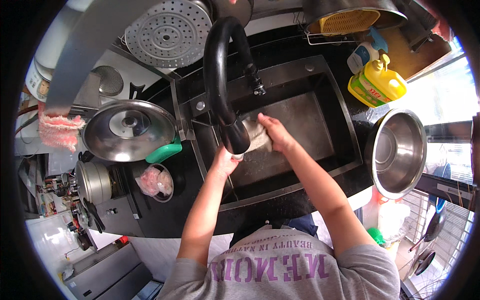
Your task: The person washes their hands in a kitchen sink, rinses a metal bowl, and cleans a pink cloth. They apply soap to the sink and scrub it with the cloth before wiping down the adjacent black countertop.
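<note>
Over a dark sink basin [300,123], both my hands hold a pale beige item [260,138], perhaps a cloth; its exact kind is not clear. My right hand [275,133] grips its right side, thumb on top. Lower left of it, my left hand [226,161] closes on its near end, partly hidden behind the head of the black faucet [235,138]. The faucet also covers part of the item.
A steel wok lid [129,140], a green-handled item [164,152] and a small bowl [167,197] holding pink material lie left of the sink. A large steel basin [399,153], yellow detergent bottle [377,84] and spray bottle [360,56] stand right.
</note>
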Available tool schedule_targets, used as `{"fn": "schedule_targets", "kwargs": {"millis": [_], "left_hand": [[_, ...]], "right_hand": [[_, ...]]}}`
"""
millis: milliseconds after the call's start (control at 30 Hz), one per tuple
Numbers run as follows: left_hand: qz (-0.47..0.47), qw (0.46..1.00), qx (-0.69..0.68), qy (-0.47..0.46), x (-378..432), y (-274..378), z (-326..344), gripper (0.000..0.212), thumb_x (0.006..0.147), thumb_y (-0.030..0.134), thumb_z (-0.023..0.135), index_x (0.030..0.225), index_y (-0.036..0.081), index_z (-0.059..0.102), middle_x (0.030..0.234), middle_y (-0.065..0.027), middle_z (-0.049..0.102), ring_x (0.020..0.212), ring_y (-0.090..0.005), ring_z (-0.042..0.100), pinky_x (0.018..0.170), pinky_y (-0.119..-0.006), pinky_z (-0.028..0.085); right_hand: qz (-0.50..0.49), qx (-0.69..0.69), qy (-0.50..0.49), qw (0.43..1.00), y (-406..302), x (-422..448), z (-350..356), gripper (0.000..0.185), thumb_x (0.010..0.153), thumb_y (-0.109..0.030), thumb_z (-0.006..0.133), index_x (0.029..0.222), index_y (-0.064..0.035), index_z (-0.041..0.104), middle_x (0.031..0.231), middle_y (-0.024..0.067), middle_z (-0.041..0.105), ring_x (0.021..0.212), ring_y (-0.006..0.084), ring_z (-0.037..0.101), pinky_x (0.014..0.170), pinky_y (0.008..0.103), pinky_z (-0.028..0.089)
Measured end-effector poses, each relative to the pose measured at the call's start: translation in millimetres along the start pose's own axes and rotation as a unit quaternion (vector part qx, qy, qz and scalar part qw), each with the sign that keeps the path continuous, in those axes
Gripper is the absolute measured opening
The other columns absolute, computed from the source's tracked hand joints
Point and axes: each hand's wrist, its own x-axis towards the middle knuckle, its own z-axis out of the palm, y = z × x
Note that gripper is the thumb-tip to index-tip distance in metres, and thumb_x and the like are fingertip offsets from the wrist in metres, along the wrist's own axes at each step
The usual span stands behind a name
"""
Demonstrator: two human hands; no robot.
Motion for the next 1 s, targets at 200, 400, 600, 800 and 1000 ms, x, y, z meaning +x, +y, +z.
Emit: {"fn": "schedule_targets", "kwargs": {"millis": [200, 400, 600, 800, 1000], "left_hand": [[0.051, 0.987, 0.071, 0.132, -28, 20, 60, 0.018, 0.087, 0.024, 0.058, 0.095, 0.008, 0.058, 0.082, 0.0024, 0.059, 0.073, -0.0077, 0.055, 0.064, -0.022, 0.042], [0.189, 0.964, 0.17, 0.083, -29, 10, 38, 0.022, 0.091, 0.024, 0.053, 0.097, 0.004, 0.06, 0.085, 0.0014, 0.059, 0.072, -0.0039, 0.05, 0.063, -0.021, 0.04], [0.151, 0.969, 0.179, 0.084, -38, 4, 60, 0.027, 0.088, 0.018, 0.057, 0.11, 0.003, 0.056, 0.108, -0.0027, 0.057, 0.099, -0.0117, 0.054, 0.087, -0.027, 0.042], [0.182, 0.96, 0.175, 0.119, -33, -2, 68, 0.025, 0.088, 0.014, 0.059, 0.109, 0.003, 0.057, 0.108, -0.0014, 0.056, 0.098, -0.0096, 0.053, 0.087, -0.025, 0.04], [0.196, 0.94, 0.243, 0.135, -30, -3, 65, 0.026, 0.088, 0.016, 0.059, 0.11, 0.002, 0.057, 0.108, -0.0006, 0.056, 0.097, -0.0088, 0.051, 0.087, -0.025, 0.04]], "right_hand": [[0.007, -0.008, -0.066, 0.998, -23, -11, 1, 0.024, 0.091, -0.029, 0.051, 0.097, -0.0065, 0.055, 0.089, 0.0038, 0.061, 0.082, 0.0148, 0.06, 0.074, 0.0303, 0.05], [-0.002, -0.046, -0.025, 0.999, -10, -14, -12, 0.023, 0.088, -0.014, 0.056, 0.108, -0.0034, 0.056, 0.093, 0.0024, 0.061, 0.086, 0.0115, 0.058, 0.078, 0.0255, 0.047], [-0.287, -0.389, 0.159, 0.861, 14, -40, -9, 0.015, 0.081, -0.009, 0.06, 0.095, -0.0045, 0.059, 0.092, 0.0059, 0.06, 0.088, 0.0207, 0.056, 0.078, 0.0311, 0.044], [-0.448, -0.48, 0.082, 0.75, 16, -85, 24, 0.019, 0.065, 0.0, 0.072, 0.082, -0.0039, 0.064, 0.082, 0.0076, 0.055, 0.075, 0.0232, 0.056, 0.063, 0.0293, 0.046], [-0.455, -0.536, 0.092, 0.705, 13, -85, 31, 0.015, 0.069, -0.001, 0.071, 0.083, -0.0035, 0.065, 0.077, 0.0041, 0.057, 0.071, 0.0165, 0.057, 0.063, 0.027, 0.046]]}}
